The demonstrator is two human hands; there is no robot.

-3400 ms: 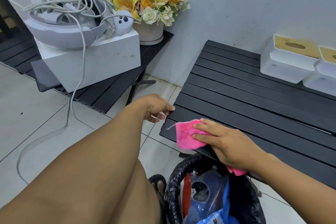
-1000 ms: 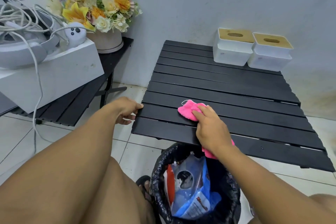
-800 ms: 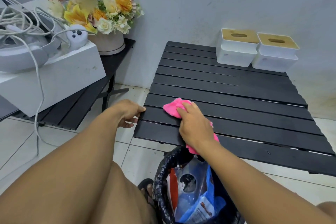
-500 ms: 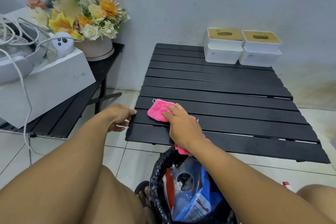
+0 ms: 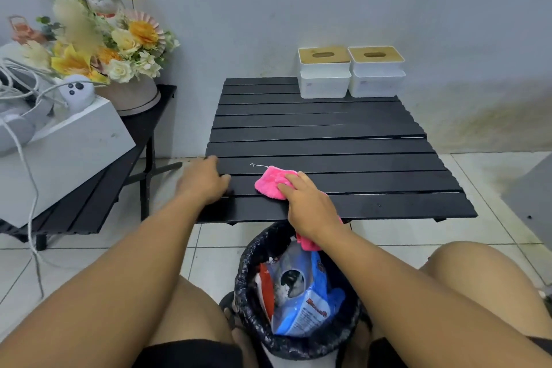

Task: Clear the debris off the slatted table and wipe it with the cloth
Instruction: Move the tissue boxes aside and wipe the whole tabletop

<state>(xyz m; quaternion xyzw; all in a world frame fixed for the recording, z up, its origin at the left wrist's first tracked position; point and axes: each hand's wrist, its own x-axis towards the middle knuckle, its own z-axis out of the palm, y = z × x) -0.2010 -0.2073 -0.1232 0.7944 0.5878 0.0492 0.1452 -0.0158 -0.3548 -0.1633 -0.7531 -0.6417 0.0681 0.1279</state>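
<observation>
**Pink cloth pressed on a black slatted table, bin waiting below**

A person sits facing a low black table (image 5: 328, 134) of crosswise slats. The right hand (image 5: 307, 206) lies flat on a pink cloth (image 5: 270, 182), fingers straight and pressing rather than gripping. The cloth sits at about 7 o'clock on the tabletop. Its tail runs back under the wrist and hangs past the near edge. The left hand (image 5: 203, 181) is on the table's edge at 8 o'clock; it is blurred, so whether it grips or only rests cannot be told. A black-lined bin (image 5: 248, 272), already holding wrappers, stands at 6 o'clock under the near edge. Two white boxes (image 5: 324, 81) stand side by side at 1 o'clock against the wall. No large debris shows on the slats.

Several things could go wrong. The hanging tail may dip into the rubbish and carry dirt back onto the table. A loose thread at the cloth's far corner could catch in a slat gap. Crumbs may drop through the gaps onto the floor tiles. A long far stroke could knock the boxes.
</observation>
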